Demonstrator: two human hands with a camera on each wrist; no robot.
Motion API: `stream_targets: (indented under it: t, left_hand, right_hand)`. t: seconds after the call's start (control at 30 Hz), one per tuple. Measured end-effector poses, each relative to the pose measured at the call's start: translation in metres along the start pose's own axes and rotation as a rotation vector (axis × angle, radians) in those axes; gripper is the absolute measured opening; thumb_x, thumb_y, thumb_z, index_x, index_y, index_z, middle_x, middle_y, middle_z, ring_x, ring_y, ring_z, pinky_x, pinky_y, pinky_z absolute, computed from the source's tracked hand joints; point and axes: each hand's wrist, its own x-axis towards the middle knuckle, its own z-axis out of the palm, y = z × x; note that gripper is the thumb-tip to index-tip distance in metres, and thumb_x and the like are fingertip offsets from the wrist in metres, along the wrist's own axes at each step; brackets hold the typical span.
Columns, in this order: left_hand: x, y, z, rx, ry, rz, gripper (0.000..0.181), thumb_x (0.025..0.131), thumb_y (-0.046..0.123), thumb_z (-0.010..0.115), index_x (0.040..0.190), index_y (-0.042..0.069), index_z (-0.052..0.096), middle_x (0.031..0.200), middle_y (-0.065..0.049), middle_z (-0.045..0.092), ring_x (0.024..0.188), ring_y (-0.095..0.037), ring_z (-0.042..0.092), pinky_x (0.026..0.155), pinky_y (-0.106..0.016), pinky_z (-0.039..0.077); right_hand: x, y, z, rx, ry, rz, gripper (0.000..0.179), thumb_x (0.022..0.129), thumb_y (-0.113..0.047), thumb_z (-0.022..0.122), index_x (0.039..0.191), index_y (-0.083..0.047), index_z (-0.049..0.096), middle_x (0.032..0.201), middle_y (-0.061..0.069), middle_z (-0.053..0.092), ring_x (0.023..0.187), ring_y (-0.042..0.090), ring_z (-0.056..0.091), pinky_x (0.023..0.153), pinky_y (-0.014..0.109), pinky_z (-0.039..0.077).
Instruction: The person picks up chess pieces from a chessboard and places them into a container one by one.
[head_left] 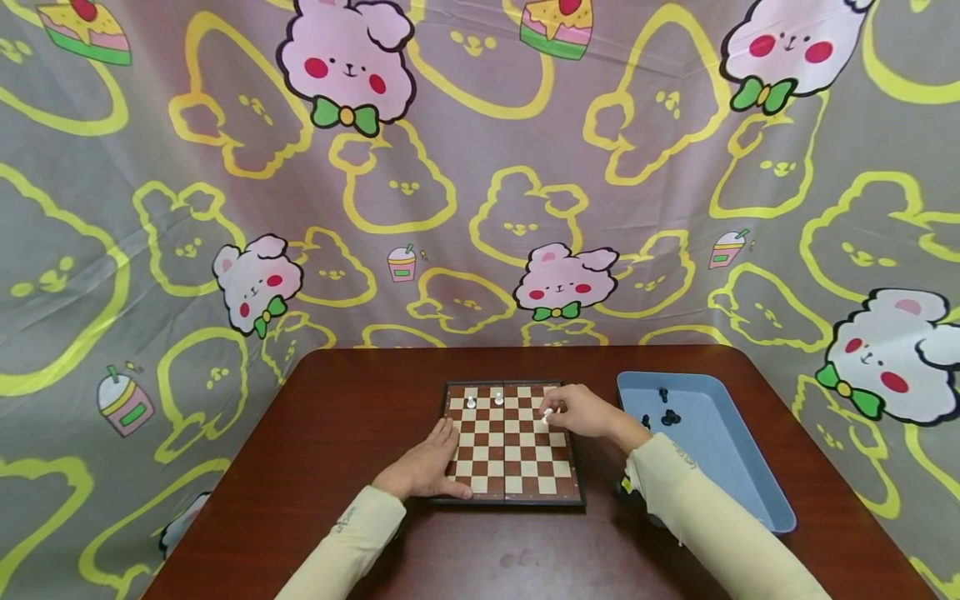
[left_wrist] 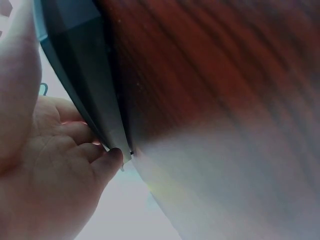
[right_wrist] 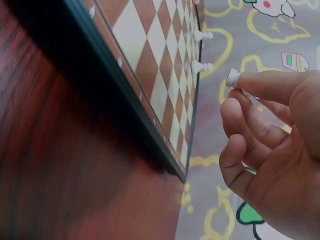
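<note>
A brown-and-cream chessboard (head_left: 504,454) with a dark frame lies on the table. My left hand (head_left: 427,462) rests at its near left corner, fingers along the left edge and thumb on the front part; in the left wrist view the fingertips (left_wrist: 112,160) touch the board's dark side (left_wrist: 82,65). Over the board's right side, my right hand (head_left: 588,411) pinches a white chess piece (right_wrist: 232,78) between thumb and fingers, its base sticking out and the rest mostly hidden. Two white chess pieces stand near the far left, one (head_left: 471,402) left of the other (head_left: 498,399).
To the right of the board sits a blue tray (head_left: 738,450), partly covered by my right sleeve. Several black chess pieces (head_left: 671,417) lie inside it. A patterned cloth (head_left: 465,208) hangs behind the wooden table (head_left: 337,408) and along its sides.
</note>
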Motion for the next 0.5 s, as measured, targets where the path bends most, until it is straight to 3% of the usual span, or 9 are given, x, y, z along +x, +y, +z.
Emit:
stream_targets:
  t: [0.27, 0.5]
  left_hand:
    - [0.0, -0.001, 0.001, 0.001, 0.002, -0.001, 0.118, 0.059, 0.075, 0.051, 0.137, -0.006, 0.017, 0.142, -0.023, 0.007, 0.131, -0.03, 0.003, 0.101, -0.037, 0.02]
    - [0.0, -0.001, 0.001, -0.002, 0.001, 0.002, 0.117, 0.059, 0.075, 0.051, 0.137, -0.006, 0.017, 0.143, -0.023, 0.006, 0.131, -0.031, 0.002, 0.101, -0.036, 0.019]
  right_hand:
    - [-0.014, 0.007, -0.018, -0.029, 0.012, 0.083, 0.009, 0.084, -0.014, 0.06, 0.092, -0.012, 0.063, 0.079, -0.007, 0.055, 0.067, 0.012, 0.05, 0.056, 0.031, 0.041]
    - [-0.029, 0.026, -0.037, -0.025, 0.021, 0.067, 0.007, 0.083, -0.014, 0.061, 0.09, -0.014, 0.064, 0.081, -0.007, 0.057, 0.068, 0.012, 0.051, 0.058, 0.03, 0.043]
